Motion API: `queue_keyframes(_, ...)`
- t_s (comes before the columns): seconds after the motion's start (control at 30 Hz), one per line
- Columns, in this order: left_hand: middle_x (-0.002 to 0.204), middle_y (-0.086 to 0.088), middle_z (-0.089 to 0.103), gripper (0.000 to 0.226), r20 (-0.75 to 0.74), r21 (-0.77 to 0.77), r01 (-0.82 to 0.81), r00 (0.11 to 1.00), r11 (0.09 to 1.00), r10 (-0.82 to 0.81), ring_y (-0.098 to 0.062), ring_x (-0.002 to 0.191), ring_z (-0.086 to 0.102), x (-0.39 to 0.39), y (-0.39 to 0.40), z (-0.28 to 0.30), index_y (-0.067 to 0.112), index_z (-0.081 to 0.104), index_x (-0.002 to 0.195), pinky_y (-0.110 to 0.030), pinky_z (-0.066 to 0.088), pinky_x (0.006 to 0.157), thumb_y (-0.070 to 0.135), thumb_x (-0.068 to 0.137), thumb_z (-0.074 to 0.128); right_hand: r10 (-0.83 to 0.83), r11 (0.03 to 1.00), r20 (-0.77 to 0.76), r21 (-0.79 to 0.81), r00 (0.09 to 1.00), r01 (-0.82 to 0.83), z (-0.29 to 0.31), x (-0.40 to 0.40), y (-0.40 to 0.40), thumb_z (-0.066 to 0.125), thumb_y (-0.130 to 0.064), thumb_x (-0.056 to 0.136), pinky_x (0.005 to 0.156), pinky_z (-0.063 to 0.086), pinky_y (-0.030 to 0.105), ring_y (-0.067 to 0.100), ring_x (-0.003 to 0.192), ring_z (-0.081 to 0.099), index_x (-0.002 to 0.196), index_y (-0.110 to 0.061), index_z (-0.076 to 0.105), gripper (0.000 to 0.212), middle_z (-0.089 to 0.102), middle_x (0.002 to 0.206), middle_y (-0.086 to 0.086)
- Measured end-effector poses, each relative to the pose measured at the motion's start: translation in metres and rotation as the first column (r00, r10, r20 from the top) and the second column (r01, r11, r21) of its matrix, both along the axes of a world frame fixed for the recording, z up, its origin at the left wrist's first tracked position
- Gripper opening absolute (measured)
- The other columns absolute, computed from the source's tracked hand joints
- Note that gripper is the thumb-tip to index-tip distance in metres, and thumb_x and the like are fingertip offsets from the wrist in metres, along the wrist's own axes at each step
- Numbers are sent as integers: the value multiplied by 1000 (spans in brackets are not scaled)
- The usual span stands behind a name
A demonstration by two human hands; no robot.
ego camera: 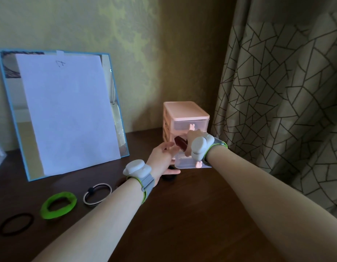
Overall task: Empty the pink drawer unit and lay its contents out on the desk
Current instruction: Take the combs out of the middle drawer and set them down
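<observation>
At the back of the dark surface (192, 214), beside the curtain (277, 91), stands the pink drawer unit (184, 118) — its bottom drawer (192, 164) pulled out. The right hand (192, 138) has its fingers clamped on a dark red comb (181, 144) just in front of the unit; the left hand (164, 157) is cupped beside it, fingers apart. Left of the unit lie a green hair tie (59, 205), a ringed one (97, 193) and a black one (16, 224).

The only writing is a small handwritten mark, perhaps "17", near the top of the white paper sheet (69, 110).
</observation>
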State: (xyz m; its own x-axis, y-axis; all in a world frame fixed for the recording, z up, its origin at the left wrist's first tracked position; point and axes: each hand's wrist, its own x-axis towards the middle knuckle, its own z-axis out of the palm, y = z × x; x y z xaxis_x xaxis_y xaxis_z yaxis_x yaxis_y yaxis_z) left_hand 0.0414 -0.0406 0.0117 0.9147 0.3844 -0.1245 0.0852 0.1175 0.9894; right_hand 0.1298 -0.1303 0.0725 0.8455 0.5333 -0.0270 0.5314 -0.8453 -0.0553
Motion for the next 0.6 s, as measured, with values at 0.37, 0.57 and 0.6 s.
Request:
queue_keyframes(0.37,129,-12,56,45,-28,23,-2,1000,1000,2,-32,101,67,-3,-4,8,17,46,136,-48,60,79,22,93,60,32,964,256,-264,966,39,-7,2,6,43,-2,97,97,46,43,36,128,49,149,4,16,59,34,153,17)
queue_keyframes(0.57,128,-16,57,45,-45,19,-37,998,999,38,-35,103,66,-4,-7,12,15,48,135,-49,60,78,19,92,62,70,979,166,-201,984,-36,-11,9,2,49,-9,94,80,46,35,34,112,60,130,4,50,38,60,126,18)
queue_keyframes(0.6,127,-17,58,45,-47,16,-44,998,999,45,-35,103,66,-4,-7,12,14,49,135,-49,60,77,19,92,62,76,974,160,-222,984,-39,-11,7,1,47,-8,93,81,47,34,32,109,61,130,3,49,39,62,121,16)
